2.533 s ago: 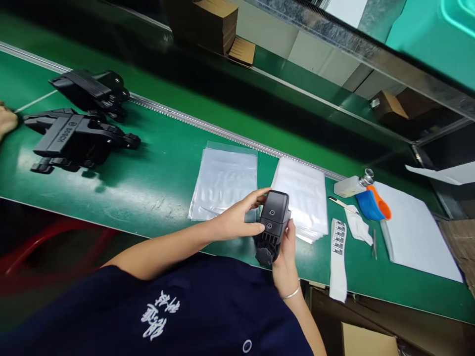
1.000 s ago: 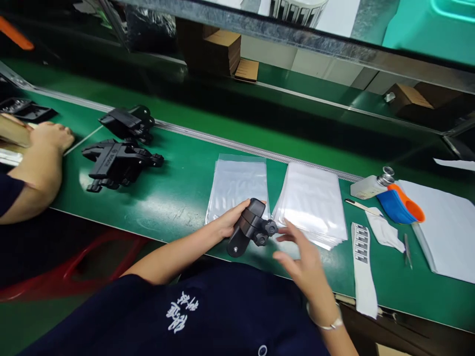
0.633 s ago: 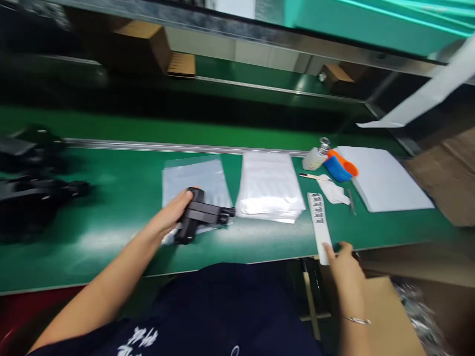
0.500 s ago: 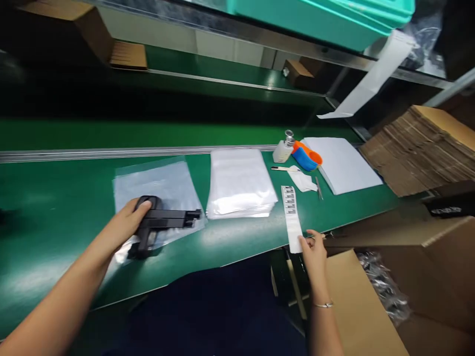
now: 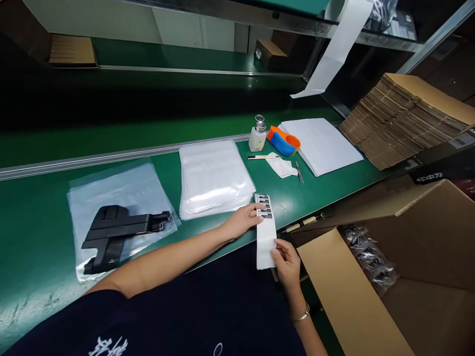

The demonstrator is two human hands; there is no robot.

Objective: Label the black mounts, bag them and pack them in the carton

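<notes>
A white label strip (image 5: 265,242) with small black-printed labels at its upper end hangs over the table's front edge. My left hand (image 5: 243,220) reaches across and pinches at the printed labels with thumb and forefinger. Lower down, my right hand (image 5: 287,259), a bracelet on its wrist, grips the strip's right edge between thumb and fingers. To the left, a black pistol-shaped plastic device (image 5: 128,227) lies on a clear plastic bag (image 5: 148,185), touched by neither hand. Beside that bag is a stack of clear plastic bags (image 5: 215,173).
Behind the strip are a white pump bottle (image 5: 257,136), an orange-and-blue tape dispenser (image 5: 284,142), a white cloth (image 5: 282,167), tweezers (image 5: 299,173) and a paper stack (image 5: 326,143). Flattened cartons (image 5: 393,118) stand right. An open carton (image 5: 345,296) with wrapped items is beside me.
My left hand has let go of the black device and moved right to the label strip. My right hand still holds the strip. The camera view has shifted.
</notes>
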